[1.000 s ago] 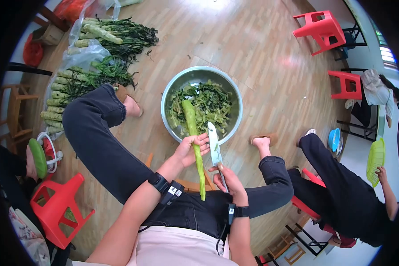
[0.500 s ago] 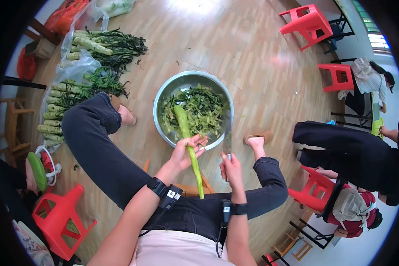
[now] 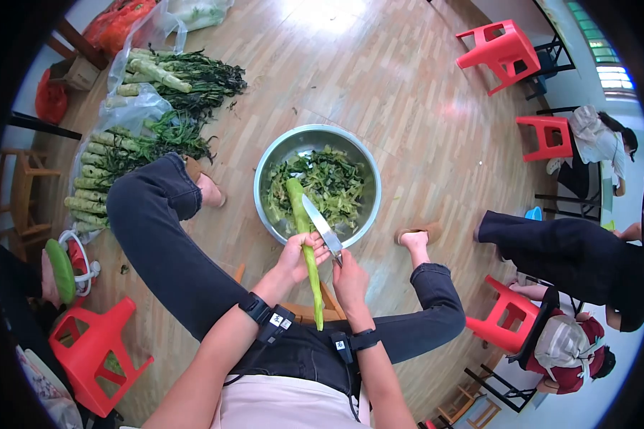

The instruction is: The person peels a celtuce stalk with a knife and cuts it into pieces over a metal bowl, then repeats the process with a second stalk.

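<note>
A long peeled green stem (image 3: pixel 298 207) lies across my left hand (image 3: pixel 297 257), which grips it around its middle over the near rim of a metal bowl (image 3: pixel 262 164). The stem's thick end reaches into the bowl, and its thin end points toward my lap. My right hand (image 3: pixel 350 280) is closed on the handle of a knife (image 3: pixel 322 225). The blade is beside the stem, close to my left fingers, its tip pointing up and left. Green leaves and peelings (image 3: pixel 329 175) lie in the bowl.
Leafy stems (image 3: pixel 157 75) rest on plastic at the left. Red stools (image 3: pixel 100 350) stand at the lower left and on the right (image 3: pixel 497 53). Other people are on the right, one in dark trousers (image 3: pixel 551 239). Another person's foot (image 3: pixel 50 279) shows at far left.
The knife has swung left from the bowl's right side to beside the stem, and my right hand has moved left with it. My left hand still holds the stem.
</note>
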